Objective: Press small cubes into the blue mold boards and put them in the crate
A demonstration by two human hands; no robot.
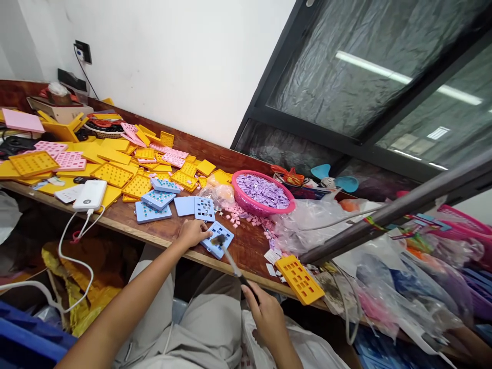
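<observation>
My left hand (193, 233) rests on the wooden bench (246, 246), fingers curled on the edge of a small blue perforated tray (218, 240) and holding it down. My right hand (265, 315) is closed round the dark handle of a small brush (230, 259). The brush's bristles touch the top of that blue tray. Several more blue trays (157, 202) lie just left of it, some loaded with small pieces.
A pink basket (263, 193) of lilac tiles stands behind the tray, with pink tiles scattered beside it. Yellow and pink trays (111, 171) cover the bench's left part. A white power bank (90, 195) with cable lies near the edge. An orange tray (300, 279) and plastic bags (376, 266) lie right.
</observation>
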